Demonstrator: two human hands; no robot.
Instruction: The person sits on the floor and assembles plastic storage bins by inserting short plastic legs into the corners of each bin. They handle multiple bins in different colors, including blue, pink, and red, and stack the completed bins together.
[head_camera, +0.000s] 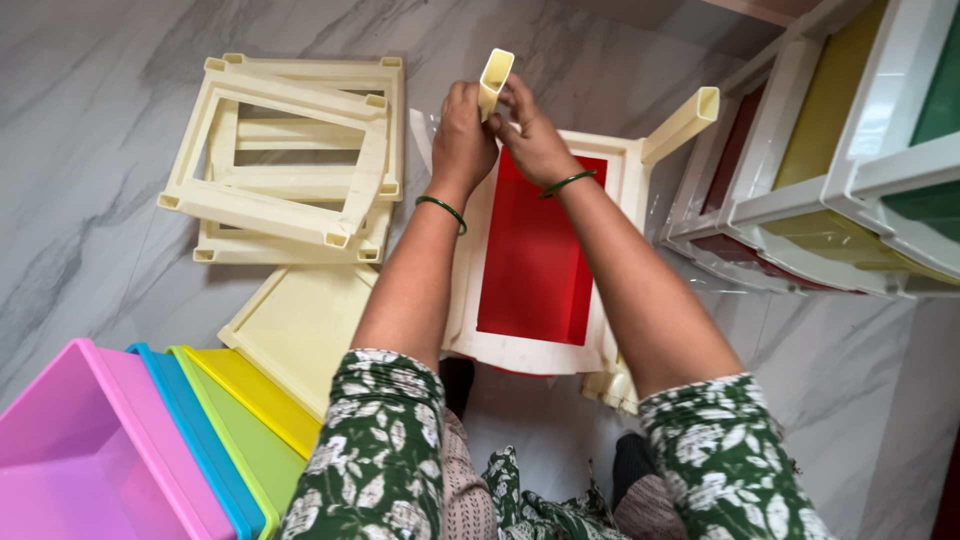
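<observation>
My left hand and my right hand both grip a cream hollow plastic post, held upright at the far left corner of a cream frame. A red drawer sits inside that frame. A second cream post stands fitted at the frame's far right corner, tilted in view. Each wrist wears a green bangle.
Several loose cream frames lie stacked on the marble floor at the left. A cream flat panel lies nearer. Nested pink, blue, green and yellow drawers sit at the bottom left. An assembled drawer unit lies at the right.
</observation>
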